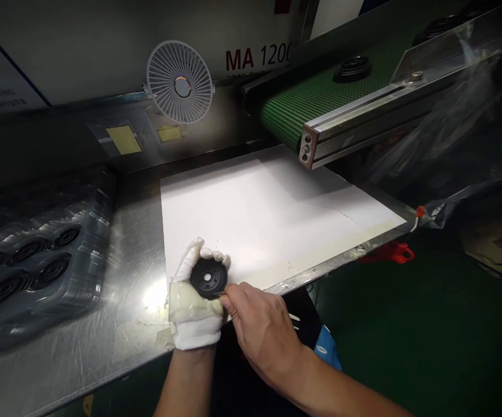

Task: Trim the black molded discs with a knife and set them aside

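Note:
A round black plastic part with a pale hole at its centre rests in my left hand, which wears a white glove with a clear band round the palm. The gloved fingers curl round the far rim of the part. My right hand is bare and closed, with thumb and forefinger pinched at the part's lower right edge. Something thin shows between those fingertips, too small to name. Both hands are above the front edge of a white sheet on the metal table.
Clear plastic trays with several round black parts stand at the left. A green conveyor belt carrying another black part overhangs the back right. A white fan sits at the back. A red-handled tool hangs near the table's right edge.

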`<state>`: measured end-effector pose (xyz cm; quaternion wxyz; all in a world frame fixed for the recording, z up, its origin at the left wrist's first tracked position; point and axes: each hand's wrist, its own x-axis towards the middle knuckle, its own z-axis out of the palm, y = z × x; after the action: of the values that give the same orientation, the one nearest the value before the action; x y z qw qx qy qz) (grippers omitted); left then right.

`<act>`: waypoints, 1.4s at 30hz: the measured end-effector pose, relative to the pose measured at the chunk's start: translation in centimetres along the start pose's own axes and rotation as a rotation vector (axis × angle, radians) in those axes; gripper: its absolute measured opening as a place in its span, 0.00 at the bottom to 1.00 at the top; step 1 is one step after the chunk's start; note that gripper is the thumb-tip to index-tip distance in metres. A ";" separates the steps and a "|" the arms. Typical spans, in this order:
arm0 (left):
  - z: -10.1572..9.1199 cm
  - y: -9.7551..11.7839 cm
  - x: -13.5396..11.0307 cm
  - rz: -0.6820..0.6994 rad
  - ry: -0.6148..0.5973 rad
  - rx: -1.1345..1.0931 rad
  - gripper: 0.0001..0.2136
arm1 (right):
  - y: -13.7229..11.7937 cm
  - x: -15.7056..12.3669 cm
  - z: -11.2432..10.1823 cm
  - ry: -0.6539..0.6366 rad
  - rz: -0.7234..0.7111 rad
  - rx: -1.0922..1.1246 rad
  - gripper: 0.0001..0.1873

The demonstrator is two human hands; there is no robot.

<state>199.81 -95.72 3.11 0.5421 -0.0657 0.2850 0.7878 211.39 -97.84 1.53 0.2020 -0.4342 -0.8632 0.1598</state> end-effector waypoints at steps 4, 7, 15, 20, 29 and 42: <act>0.0 0.5 -0.7 0.005 -0.022 0.094 0.11 | -0.1 0.1 -0.1 -0.023 -0.012 0.023 0.13; -0.5 1.1 -1.1 -0.146 -0.108 0.183 0.16 | 0.6 0.2 -0.4 -0.025 0.006 0.043 0.13; -0.6 0.9 -0.6 -0.075 -0.031 0.140 0.09 | 0.3 -0.3 0.0 -0.065 -0.009 0.083 0.13; -0.4 1.4 -0.9 -0.062 -0.037 0.118 0.09 | 0.0 -0.1 -1.2 -0.096 0.067 0.371 0.13; 0.4 2.2 -1.1 -0.098 0.060 0.055 0.09 | 1.8 0.2 -2.6 -0.003 0.250 0.694 0.17; -1.7 5.6 2.5 0.728 -0.179 1.681 0.12 | 4.1 1.1 -3.7 0.061 0.684 1.604 0.19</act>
<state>193.48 -95.95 2.80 0.1500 0.5050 0.7238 0.4456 215.43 -94.25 3.08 0.4108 -0.4002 -0.3067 0.7596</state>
